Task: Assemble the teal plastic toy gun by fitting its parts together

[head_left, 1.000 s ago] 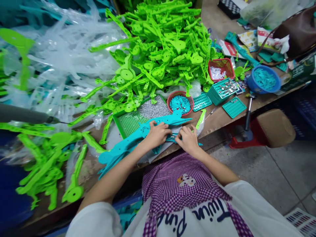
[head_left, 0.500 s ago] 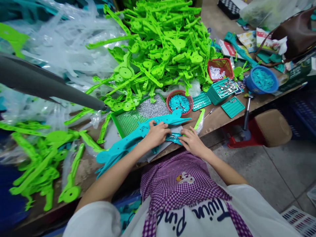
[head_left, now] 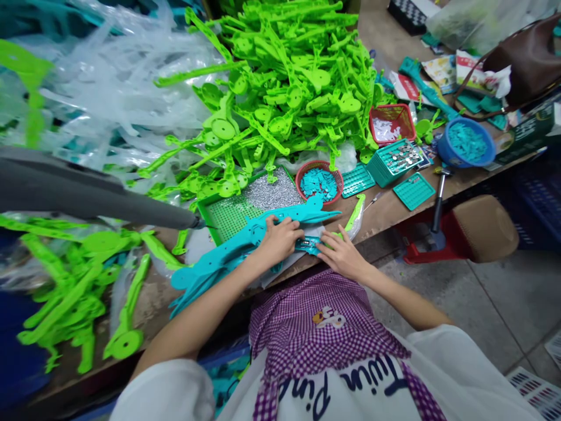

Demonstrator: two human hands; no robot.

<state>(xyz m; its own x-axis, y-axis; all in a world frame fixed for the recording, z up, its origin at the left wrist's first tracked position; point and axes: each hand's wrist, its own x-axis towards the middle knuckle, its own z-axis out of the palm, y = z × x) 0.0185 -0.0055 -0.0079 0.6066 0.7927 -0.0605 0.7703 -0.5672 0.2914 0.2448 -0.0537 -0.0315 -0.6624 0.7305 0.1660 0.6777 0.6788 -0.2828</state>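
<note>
Teal plastic, long and flat, the toy part (head_left: 245, 242) lies across the near edge of my wooden bench (head_left: 390, 213). My left hand (head_left: 280, 240) presses down on it, fingers curled over its middle. My right hand (head_left: 342, 252) lies flatter, fingertips pinching the part's small end just beside the left. Behind sit a green mesh tray (head_left: 228, 216), a red basket of teal chips (head_left: 319, 182) and a heap of lime-green plastic pieces (head_left: 289, 88).

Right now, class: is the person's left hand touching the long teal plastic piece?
Touching. The head view shows the left hand pressed flat on the long teal plastic piece, fingers draped over its edge.
</note>
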